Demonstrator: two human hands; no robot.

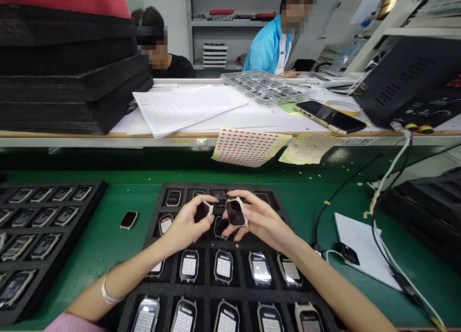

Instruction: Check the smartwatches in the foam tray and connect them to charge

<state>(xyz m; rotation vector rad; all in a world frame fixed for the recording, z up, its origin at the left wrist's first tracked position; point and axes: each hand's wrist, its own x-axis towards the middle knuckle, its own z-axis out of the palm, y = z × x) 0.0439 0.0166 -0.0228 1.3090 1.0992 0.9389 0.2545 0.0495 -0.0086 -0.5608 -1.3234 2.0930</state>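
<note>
Above a black foam tray [169,289], each of my hands grips a strapless smartwatch. My left hand [189,224] pinches one watch [202,211] with a dark screen and pale case, partly covered by the fingers. Just beside it, my right hand [262,219] holds a second watch [236,212] by its edges, its dark face turned toward me. Under the hands, more watches lie in the tray's compartments; several, like this watch [224,266], have lit white screens showing a grid. Others, such as the watch [221,226] directly below my hands, are dark.
Left lies another foam tray [77,238] of watches, with a loose watch [128,219] on the green mat. At right are a charging puck [348,253] on white paper and hanging cables [382,193]. The shelf holds papers [187,106], a phone [329,115] and stacked foam [68,82]. Two people sit beyond.
</note>
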